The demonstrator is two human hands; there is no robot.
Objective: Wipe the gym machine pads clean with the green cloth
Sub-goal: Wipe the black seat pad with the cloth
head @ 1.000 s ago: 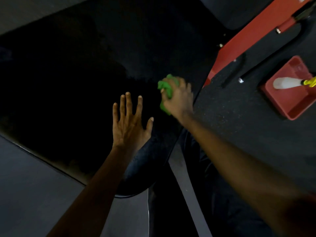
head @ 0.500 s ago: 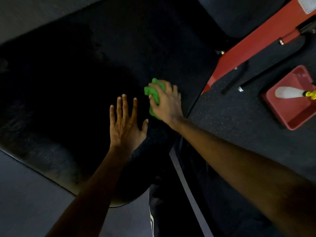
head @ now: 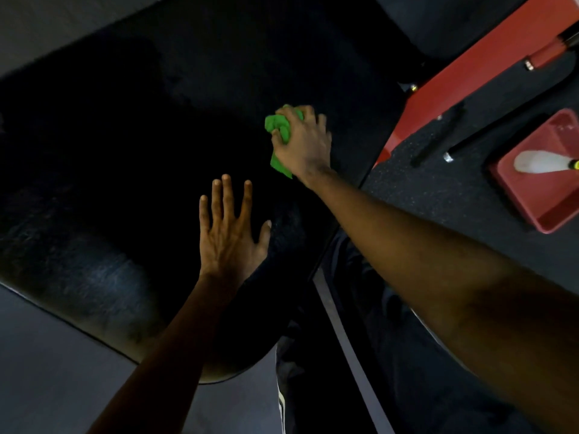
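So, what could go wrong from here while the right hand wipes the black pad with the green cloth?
1. The green cloth is bunched in the right hand, so it may cover little of the black pad and miss areas.
2. The left hand lies flat on the pad and may leave marks there.
3. The red tray with a white bottle stands on the floor nearby; a step could knock it.

You will find no text, label, brand or number to read here; the small marks inside the red tray [head: 539,198] at the right edge are too faint to read.
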